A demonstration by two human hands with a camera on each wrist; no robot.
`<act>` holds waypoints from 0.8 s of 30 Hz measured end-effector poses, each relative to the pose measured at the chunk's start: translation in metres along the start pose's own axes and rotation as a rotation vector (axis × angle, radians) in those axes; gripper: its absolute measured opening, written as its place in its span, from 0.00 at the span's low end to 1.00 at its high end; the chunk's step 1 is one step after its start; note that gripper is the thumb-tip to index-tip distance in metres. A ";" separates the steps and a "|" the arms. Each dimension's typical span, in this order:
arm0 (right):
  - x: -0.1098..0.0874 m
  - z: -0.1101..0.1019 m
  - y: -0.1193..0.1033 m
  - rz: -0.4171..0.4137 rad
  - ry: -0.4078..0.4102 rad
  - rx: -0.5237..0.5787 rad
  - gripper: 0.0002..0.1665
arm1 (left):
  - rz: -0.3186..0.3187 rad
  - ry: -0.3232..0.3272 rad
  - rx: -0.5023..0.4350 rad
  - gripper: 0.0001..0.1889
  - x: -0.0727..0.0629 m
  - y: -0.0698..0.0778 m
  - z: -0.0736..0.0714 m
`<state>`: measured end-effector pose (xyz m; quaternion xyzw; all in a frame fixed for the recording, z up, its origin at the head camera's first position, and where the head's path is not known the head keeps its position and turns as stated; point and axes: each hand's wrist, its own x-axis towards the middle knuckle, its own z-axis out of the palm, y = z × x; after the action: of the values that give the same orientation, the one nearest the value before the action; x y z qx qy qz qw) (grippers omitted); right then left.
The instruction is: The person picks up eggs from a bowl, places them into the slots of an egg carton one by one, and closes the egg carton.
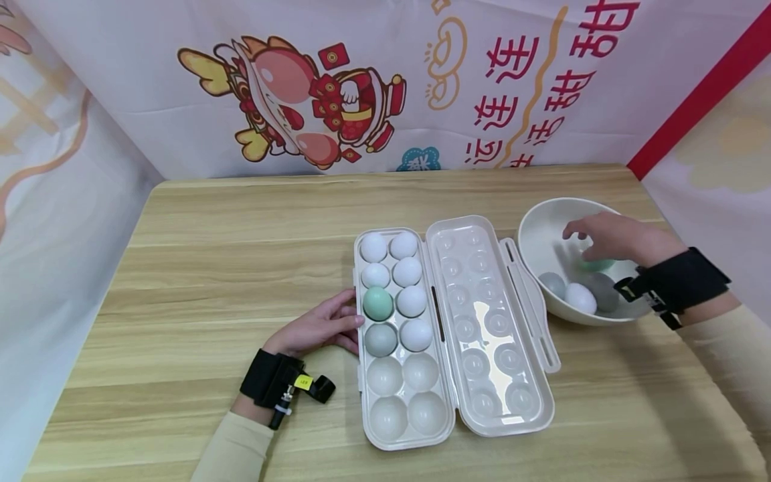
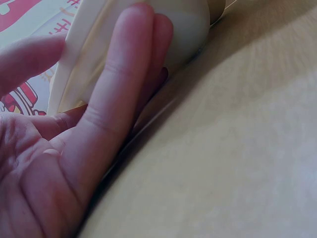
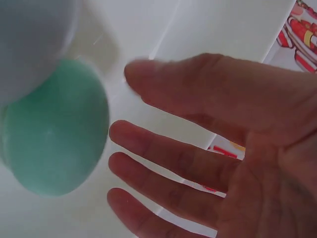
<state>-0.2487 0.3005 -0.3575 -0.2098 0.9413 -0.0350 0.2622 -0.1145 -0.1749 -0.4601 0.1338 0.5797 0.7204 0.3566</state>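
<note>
A cream egg carton (image 1: 407, 428) lies with its lid folded out on the wooden table. Its far cups hold several white eggs (image 1: 411, 301), a green egg (image 1: 377, 304) and a grey egg (image 1: 381, 340); bare cups show at the near end. My left hand (image 1: 319, 326) holds the carton's left edge, thumb on the rim and fingers against the side below. Inside the white bowl (image 1: 542, 231), my right hand (image 1: 614, 237) has its fingers spread and slightly bent. Its fingertips are right beside another green egg (image 3: 59, 134), with nothing between thumb and fingers.
The carton's clear lid (image 1: 490, 335) and its handle (image 1: 530, 301) lie between the carton and the bowl. A white egg (image 1: 581, 298) and grey eggs (image 1: 604, 292) also sit in the bowl. A printed cloth (image 1: 421, 80) hangs behind the table (image 1: 241, 241).
</note>
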 end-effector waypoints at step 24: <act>-0.006 0.009 0.031 0.036 -0.106 0.068 0.21 | -0.010 -0.007 -0.006 0.32 0.002 -0.002 -0.003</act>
<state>-0.2514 0.3311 -0.3674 -0.1853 0.9280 -0.0510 0.3193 -0.1167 -0.1753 -0.4632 0.1322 0.5768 0.7200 0.3626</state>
